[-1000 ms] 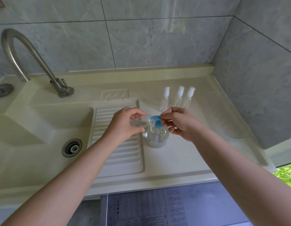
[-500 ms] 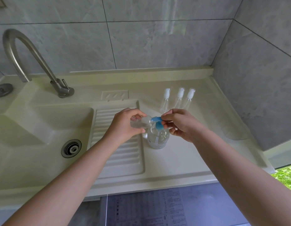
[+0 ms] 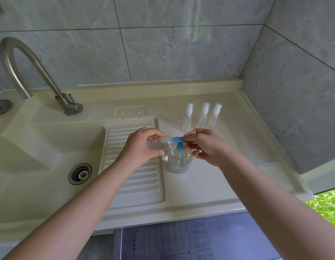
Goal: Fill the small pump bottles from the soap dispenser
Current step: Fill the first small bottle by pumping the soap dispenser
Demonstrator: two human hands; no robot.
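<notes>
No real change from 0.5 s back. Our left hand [image 3: 142, 145] grips small bottle [image 3: 159, 144] lying sideways, mouth at blue pump spout [image 3: 177, 139], pinched by right hand [image 3: 204, 147].

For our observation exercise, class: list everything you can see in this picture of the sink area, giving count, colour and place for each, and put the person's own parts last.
soap dispenser: one, clear with a blue pump, upright on the counter right of the ribbed drainboard
small bottle: one, clear, held sideways with its mouth at the pump's spout
capped pump bottles: three, clear with white tops, in a row behind the dispenser
sink: one, cream, left side, metal drain in its floor
tap: one, grey metal, behind the basin
wall tiles: grey, behind and right
left hand: grips the small bottle
right hand: fingers on the blue pump
</notes>
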